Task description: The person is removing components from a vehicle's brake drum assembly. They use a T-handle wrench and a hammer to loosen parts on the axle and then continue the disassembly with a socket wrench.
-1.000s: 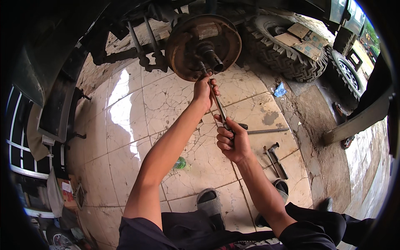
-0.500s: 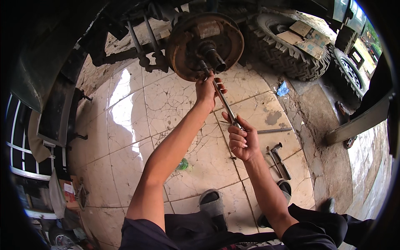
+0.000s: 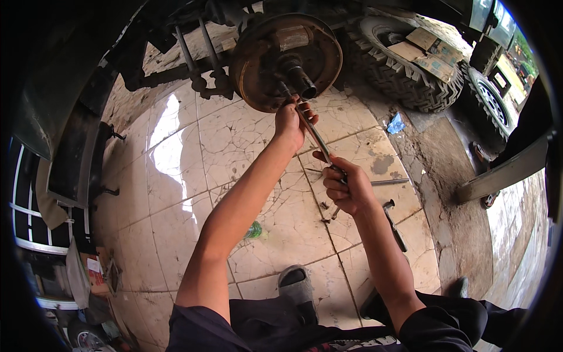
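Note:
In front of me a rusty round brake backing plate hangs under the vehicle, with a greasy hub spindle sticking out of its middle. A long-handled socket wrench slants from the plate's lower part down toward me. My left hand is closed around its upper end, just below the spindle. Lower down and to the right, my right hand grips the handle's near end, fingers wrapped round it. Where the socket meets the plate is hard to make out.
On the cracked tile floor lie a hammer, a metal bar and a green bottle. A big tyre carrying cardboard lies at the far right, near a blue scrap. Another person's sandalled foot shows at right.
My right hand has shifted slightly up and to the right with the handle's near end. My left hand stays at the upper end, close to the plate.

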Action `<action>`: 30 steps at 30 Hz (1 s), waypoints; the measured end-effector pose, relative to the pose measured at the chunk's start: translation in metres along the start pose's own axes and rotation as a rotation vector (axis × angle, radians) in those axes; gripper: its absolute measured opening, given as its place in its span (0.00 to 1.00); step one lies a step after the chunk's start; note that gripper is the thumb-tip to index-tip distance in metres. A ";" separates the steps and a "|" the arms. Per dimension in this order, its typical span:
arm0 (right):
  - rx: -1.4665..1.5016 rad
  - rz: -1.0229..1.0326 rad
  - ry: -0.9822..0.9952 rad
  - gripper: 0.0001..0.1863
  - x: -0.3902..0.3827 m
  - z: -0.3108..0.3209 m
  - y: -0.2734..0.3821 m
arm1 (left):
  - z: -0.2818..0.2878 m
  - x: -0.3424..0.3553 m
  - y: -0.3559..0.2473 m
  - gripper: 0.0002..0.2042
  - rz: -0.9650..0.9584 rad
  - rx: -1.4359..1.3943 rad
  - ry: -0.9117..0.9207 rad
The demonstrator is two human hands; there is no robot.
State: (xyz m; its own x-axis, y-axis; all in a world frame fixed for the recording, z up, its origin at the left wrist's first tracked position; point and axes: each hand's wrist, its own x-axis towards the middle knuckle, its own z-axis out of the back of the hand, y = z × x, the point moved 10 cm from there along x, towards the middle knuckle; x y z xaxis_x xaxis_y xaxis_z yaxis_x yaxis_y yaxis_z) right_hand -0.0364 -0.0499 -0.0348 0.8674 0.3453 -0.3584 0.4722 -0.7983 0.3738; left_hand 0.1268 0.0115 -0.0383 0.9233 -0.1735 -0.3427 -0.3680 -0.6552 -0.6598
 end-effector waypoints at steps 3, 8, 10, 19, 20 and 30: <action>-0.166 0.065 -0.089 0.13 -0.002 -0.011 0.001 | -0.001 -0.016 0.014 0.16 0.077 -0.030 0.021; -0.132 0.046 0.014 0.18 0.000 -0.012 -0.001 | -0.015 -0.045 0.039 0.21 0.256 -0.076 0.089; -0.194 0.067 0.006 0.24 -0.001 -0.007 0.003 | -0.014 -0.037 0.037 0.21 0.277 -0.047 0.074; -0.912 1.140 -0.621 0.26 -0.089 0.049 0.130 | -0.006 -0.036 0.038 0.21 0.256 -0.008 0.082; -0.844 1.286 -0.628 0.20 -0.108 0.040 0.125 | -0.006 -0.037 0.037 0.21 0.248 -0.021 0.065; -1.016 1.441 -0.262 0.08 -0.055 -0.043 0.051 | -0.012 -0.054 0.050 0.19 0.133 -0.103 0.077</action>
State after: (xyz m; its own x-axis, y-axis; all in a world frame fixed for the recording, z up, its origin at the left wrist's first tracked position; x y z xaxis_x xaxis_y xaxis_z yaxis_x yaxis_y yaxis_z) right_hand -0.0531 -0.0878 0.0406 0.6446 -0.4444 0.6221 -0.5744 0.2554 0.7777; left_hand 0.0599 -0.0204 -0.0447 0.8745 -0.3164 -0.3676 -0.4776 -0.6941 -0.5387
